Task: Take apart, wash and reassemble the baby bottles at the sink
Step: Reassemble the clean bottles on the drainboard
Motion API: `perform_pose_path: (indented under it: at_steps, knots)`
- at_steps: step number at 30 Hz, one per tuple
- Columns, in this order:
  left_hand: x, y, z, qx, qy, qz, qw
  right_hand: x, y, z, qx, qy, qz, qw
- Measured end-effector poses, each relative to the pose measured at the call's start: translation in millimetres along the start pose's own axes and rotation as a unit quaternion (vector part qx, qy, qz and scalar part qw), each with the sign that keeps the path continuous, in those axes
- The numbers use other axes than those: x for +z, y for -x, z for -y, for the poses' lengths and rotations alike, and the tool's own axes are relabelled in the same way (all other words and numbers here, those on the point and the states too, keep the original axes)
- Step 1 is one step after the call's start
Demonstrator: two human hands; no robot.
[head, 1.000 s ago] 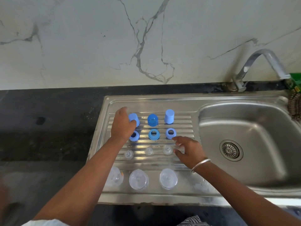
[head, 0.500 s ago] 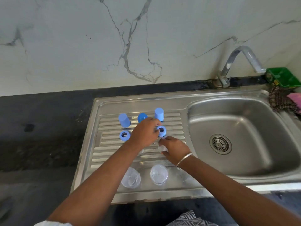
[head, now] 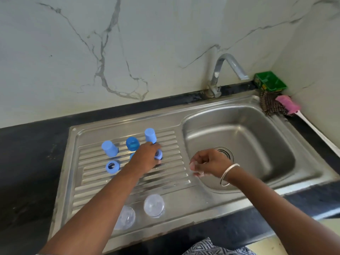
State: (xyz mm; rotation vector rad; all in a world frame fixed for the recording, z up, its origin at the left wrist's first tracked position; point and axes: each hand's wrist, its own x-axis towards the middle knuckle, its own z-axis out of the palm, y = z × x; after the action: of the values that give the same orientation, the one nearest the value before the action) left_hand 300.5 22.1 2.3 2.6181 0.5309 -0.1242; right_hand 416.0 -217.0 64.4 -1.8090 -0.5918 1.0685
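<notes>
head view looked down on a steel sink (head: 239, 129) with a ribbed drainboard (head: 171, 173) on its left, set in a dark table (head: 33, 153). the baby bottle parts lay spread on the drainboard. at the back stood three blue caps: a pale one (head: 109, 148) on the left, tilted; a deeper blue, see-through one (head: 132, 143) in the middle; a pale one (head: 150, 135) on the right. nearer lay blue screw rings with round holes: the left ring (head: 112, 166) was in full view, the middle ring (head: 132, 155) was mostly hidden, and the right ring (head: 158, 154) sat under the left hand (head: 147, 158), whose fingers curled down around it. two clear bottles (head: 153, 205) stood at the front edge, seen from above as round transparent shapes, one (head: 125, 219) partly behind the left forearm. the right hand (head: 209, 163) hung over the near-left rim of the basin, fingers curled together and pinching a small clear piece (head: 193, 167); it was too faint to say what it was. a silver bangle (head: 229, 174) circled that wrist. a tap (head: 226, 70) rose behind the basin, with a green box (head: 269, 80), a checked cloth (head: 270, 105) and a pink brush (head: 288, 104) in the far right corner.
</notes>
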Motion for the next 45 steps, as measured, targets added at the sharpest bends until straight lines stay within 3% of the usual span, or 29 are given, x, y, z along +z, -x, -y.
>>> perform_pose_path:
  at_steps: [2,3,4,5,6,7,8,9,11,13,14,15,16,17,18,19,20,21,24,27,30,32,38,45]
  knots:
    - [-8.5,-3.6,-19.5,-0.010,0.005,-0.006,1.000,-21.1,8.3,13.2,0.000,-0.195,0.061,0.979]
    - [-16.6,-5.1,-35.9,-0.028,0.063,-0.019,0.997,-31.0,7.0,12.7,0.017,-0.262,0.075,0.962]
    - [-24.2,-9.4,-54.7,-0.074,0.195,-0.026,0.978,-40.1,5.1,7.2,0.043,-0.282,0.061,0.957]
    - [-30.5,-17.1,-73.9,-0.149,0.384,-0.011,0.911,-49.7,-0.5,-2.0,0.086,-0.210,0.017,0.974]
    - [-36.7,-23.6,-91.7,-0.225,0.563,0.014,0.795,-55.6,-6.6,-14.2,0.139,-0.028,-0.024,0.990]
    - [-39.8,-27.3,-105.4,-0.279,0.666,0.044,0.690,-59.5,-14.7,-26.8,0.168,0.136,-0.049,0.975]
    - [-40.0,-30.4,-114.8,-0.309,0.701,0.076,0.638,-62.2,-16.2,-34.3,0.189,0.253,-0.075,0.946]
    - [-37.7,-32.6,-123.0,-0.328,0.695,0.110,0.631,-66.5,-17.2,-37.5,0.180,0.272,-0.054,0.944]
    - [-37.9,-31.7,-136.1,-0.314,0.684,0.192,0.630,-75.5,-13.7,-39.4,0.091,0.152,-0.020,0.984]
    - [-30.8,-30.8,-145.8,-0.291,0.694,0.243,0.612,-83.3,-12.4,-39.7,0.078,0.037,-0.013,0.996]
    - [-22.9,-33.2,-154.8,-0.300,0.694,0.241,0.609,-95.4,-11.1,-48.0,0.126,0.077,-0.034,0.988]
    - [-10.8,-35.7,-160.1,-0.324,0.672,0.220,0.629,-104.3,-11.1,-59.5,0.161,0.189,-0.074,0.966]
    - [4.9,-38.6,-166.6,-0.352,0.622,0.178,0.676,-114.9,-10.2,-73.1,0.183,0.306,-0.095,0.929]
    - [19.6,-38.5,-169.5,-0.362,0.535,0.121,0.754,-121.2,-8.4,-81.5,0.182,0.354,-0.127,0.909]
    - [34.7,-39.0,-169.7,-0.353,0.424,0.071,0.831,-127.5,-8.5,-92.4,0.158,0.345,-0.143,0.914]
    - [47.1,-41.7,-172.9,-0.335,0.341,0.043,0.877,-133.7,-5.3,-95.3,0.141,0.295,-0.149,0.933]
    - [55.7,-43.5,-177.5,-0.326,0.314,0.025,0.891,-137.9,-2.7,-94.0,0.127,0.239,-0.157,0.950]
    - [59.1,-45.1,-187.7,-0.330,0.352,0.014,0.876,-142.9,0.6,-91.7,0.104,0.197,-0.166,0.961]
    - [67.5,-45.4,-216.5,-0.361,0.516,0.025,0.776,-153.8,8.1,-93.6,0.030,0.132,-0.192,0.972]
    - [76.9,-44.0,-237.9,-0.393,0.608,0.016,0.690,-168.1,10.5,-102.5,-0.005,0.029,-0.208,0.978]
    - [88.0,-40.0,-253.6,-0.418,0.670,0.011,0.613,-177.4,13.4,-107.6,-0.047,0.069,-0.256,0.963]
    - [95.6,-39.2,-268.3,-0.428,0.692,0.017,0.581,-181.8,14.9,-113.0,-0.101,0.054,-0.255,0.960]
    - [106.9,-45.5,-304.8,-0.421,0.719,0.027,0.552,-189.6,15.2,-128.4,-0.259,0.099,-0.216,0.936]
    - [105.9,-54.9,-323.7,-0.397,0.695,0.011,0.599,-201.2,9.5,-127.8,-0.295,0.134,-0.180,0.929]
